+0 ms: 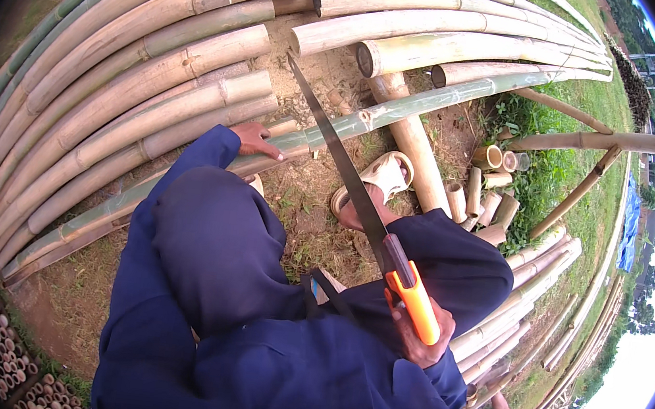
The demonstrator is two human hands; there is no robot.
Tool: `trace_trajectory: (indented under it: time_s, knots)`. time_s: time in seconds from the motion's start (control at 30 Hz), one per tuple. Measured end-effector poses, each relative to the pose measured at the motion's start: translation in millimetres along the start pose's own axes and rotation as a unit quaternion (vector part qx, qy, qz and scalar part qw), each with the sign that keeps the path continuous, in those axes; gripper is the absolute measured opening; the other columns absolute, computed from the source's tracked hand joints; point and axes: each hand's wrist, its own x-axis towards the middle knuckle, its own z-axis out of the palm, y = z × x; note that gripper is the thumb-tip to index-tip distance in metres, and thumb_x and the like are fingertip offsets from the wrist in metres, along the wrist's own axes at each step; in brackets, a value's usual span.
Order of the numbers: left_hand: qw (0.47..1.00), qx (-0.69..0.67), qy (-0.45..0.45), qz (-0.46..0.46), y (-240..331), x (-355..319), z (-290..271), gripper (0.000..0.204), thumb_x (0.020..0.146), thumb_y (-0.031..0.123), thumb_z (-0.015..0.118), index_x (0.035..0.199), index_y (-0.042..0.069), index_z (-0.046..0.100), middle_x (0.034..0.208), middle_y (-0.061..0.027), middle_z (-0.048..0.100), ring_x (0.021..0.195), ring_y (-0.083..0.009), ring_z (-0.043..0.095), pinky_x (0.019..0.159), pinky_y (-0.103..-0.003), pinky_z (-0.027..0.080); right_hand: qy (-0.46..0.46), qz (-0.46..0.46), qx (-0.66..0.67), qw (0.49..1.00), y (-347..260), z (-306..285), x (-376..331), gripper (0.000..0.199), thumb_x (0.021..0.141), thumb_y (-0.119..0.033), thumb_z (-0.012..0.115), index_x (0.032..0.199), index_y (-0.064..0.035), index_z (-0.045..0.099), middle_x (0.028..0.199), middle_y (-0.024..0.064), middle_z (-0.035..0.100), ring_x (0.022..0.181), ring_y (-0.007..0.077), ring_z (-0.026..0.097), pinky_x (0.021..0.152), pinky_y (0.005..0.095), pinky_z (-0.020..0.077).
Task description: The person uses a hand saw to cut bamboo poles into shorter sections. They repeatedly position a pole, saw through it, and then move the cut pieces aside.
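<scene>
A: Hand status?

B: The right hand (419, 334), lower centre-right of the frame, is clenched on the orange handle of the handsaw (361, 192). The left hand (257, 140), centre-left, presses flat on the green bamboo pole (401, 107), which runs diagonally across the centre.

A: Hazards?

B: The blade meets the pole close to the left hand; a skipping stroke could probably reach the fingers. The sandalled foot (374, 179) lies below the blade. An unbraced round pole may roll.
</scene>
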Motion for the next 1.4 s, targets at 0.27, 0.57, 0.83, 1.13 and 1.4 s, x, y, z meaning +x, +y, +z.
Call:
trace_trajectory:
  time_s: [0.27, 0.57, 0.83, 1.13, 1.4]
  knots:
    - [0.989, -0.094, -0.092, -0.073, 32, -21, 3, 0.095, 0.066, 0.058, 0.082, 0.134, -0.006, 0.064, 0.128, -0.0287, 0.067, 0.121, -0.0355, 0.065, 0.105, -0.044, 0.048, 0.013, 0.029, 0.020, 0.999, 4, 3, -4, 0.029, 0.089, 0.002, 0.075, 0.117, 0.0042, 0.072, 0.097, 0.0090, 0.076, 0.083, 0.0145, 0.071, 0.077, 0.0271, 0.0536]
    - [0.940, 0.163, 0.289, -0.083, 70, -65, 13, 0.066, 0.075, 0.050, 0.080, 0.122, 0.004, 0.069, 0.100, -0.0238, 0.076, 0.094, -0.0383, 0.075, 0.085, -0.050, 0.058, 0.017, 0.098, 0.054, 0.994, 8, 22, 2, 0.027, 0.092, -0.002, 0.076, 0.117, 0.0046, 0.071, 0.098, 0.0080, 0.076, 0.085, 0.0119, 0.070, 0.079, 0.0257, 0.0524]
    - [0.910, 0.203, 0.354, -0.066, 61, -60, 36, 0.062, 0.079, 0.049, 0.084, 0.116, 0.004, 0.061, 0.105, -0.0228, 0.072, 0.097, -0.0392, 0.073, 0.087, -0.049, 0.056, -0.001, 0.065, 0.076, 0.995, 18, 45, 26, 0.026, 0.093, -0.003, 0.074, 0.119, 0.0033, 0.070, 0.092, 0.0047, 0.073, 0.080, 0.0091, 0.066, 0.076, 0.0251, 0.0511]
    - [0.898, 0.205, 0.389, -0.037, 53, -59, 49, 0.067, 0.077, 0.049, 0.086, 0.118, 0.002, 0.059, 0.106, -0.0232, 0.071, 0.103, -0.0396, 0.070, 0.091, -0.048, 0.054, -0.005, 0.051, 0.020, 0.998, 20, 56, 23, 0.025, 0.093, -0.004, 0.073, 0.117, 0.0027, 0.070, 0.092, 0.0082, 0.074, 0.080, 0.0133, 0.069, 0.075, 0.0275, 0.0534]
    - [0.888, 0.226, 0.398, -0.033, 61, -65, 55, 0.065, 0.075, 0.049, 0.087, 0.115, 0.004, 0.062, 0.104, -0.0205, 0.073, 0.097, -0.0364, 0.072, 0.090, -0.046, 0.055, -0.011, 0.018, -0.056, 0.998, 18, 83, 45, 0.029, 0.092, -0.004, 0.073, 0.119, 0.0032, 0.069, 0.088, 0.0126, 0.074, 0.077, 0.0235, 0.074, 0.075, 0.0311, 0.0561]
